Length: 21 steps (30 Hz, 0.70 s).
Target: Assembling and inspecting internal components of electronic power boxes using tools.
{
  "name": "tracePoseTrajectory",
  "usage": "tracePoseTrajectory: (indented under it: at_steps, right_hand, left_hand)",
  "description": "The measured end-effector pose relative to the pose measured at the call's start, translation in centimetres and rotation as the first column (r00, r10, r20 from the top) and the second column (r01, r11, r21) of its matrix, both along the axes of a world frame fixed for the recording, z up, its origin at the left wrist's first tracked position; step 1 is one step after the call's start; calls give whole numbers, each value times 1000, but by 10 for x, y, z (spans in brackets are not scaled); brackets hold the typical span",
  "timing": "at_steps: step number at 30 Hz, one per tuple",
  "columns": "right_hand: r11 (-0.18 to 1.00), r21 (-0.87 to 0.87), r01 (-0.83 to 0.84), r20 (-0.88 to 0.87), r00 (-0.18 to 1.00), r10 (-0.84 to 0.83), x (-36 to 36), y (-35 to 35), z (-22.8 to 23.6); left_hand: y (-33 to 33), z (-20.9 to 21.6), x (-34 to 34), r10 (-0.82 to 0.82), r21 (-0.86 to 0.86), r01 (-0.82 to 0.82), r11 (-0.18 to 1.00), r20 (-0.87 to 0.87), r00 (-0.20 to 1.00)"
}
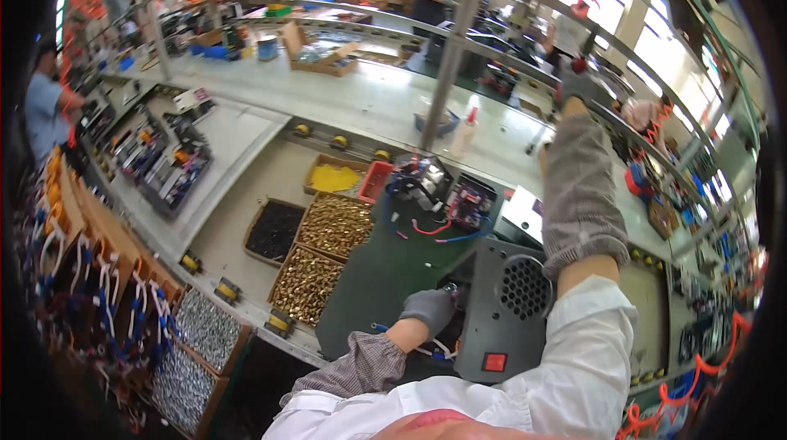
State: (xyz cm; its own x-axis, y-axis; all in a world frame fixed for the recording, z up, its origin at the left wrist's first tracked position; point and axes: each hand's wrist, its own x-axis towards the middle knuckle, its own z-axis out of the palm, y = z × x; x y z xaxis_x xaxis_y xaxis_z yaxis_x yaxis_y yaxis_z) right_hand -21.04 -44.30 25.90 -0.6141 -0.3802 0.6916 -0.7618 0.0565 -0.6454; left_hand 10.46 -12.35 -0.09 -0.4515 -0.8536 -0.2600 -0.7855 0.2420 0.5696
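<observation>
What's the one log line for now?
left hand: gloved, at dark case; right hand: gloved, raised, by red thing; case: red switch showing; nearby: gold-coloured bits

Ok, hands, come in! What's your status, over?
Left hand at edge of dark vented panel, grip unclear. Right hand raised, grip unclear. Possible snag: wires near left hand.

You've two gloved hands (430,311) (584,90) and one red switch (494,362) — plus two brass-coloured heaps (336,224) (306,285), two silvery heaps (211,329) (181,391). Count one black heap (275,230), one yellow heap (334,178)
</observation>
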Motion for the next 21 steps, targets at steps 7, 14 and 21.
tracePoseTrajectory:
  at_steps: [7, 14, 21]
  right_hand:
    - [920, 392, -26, -582, 768, 269, 41, 101, 41]
    - [701, 680, -214, -589, 409, 697, 134, 418, 31]
    - [470, 866, 168, -457, 647, 610, 119, 563, -37]
  left_hand:
    - [-1, -11, -10, 15, 0, -15, 1000, -35, 999]
    - [4, -5, -3, 56, 22, -55, 998, -92, 994]
    - [61, 5, 28, 10, -7, -12, 1000, -308, 951]
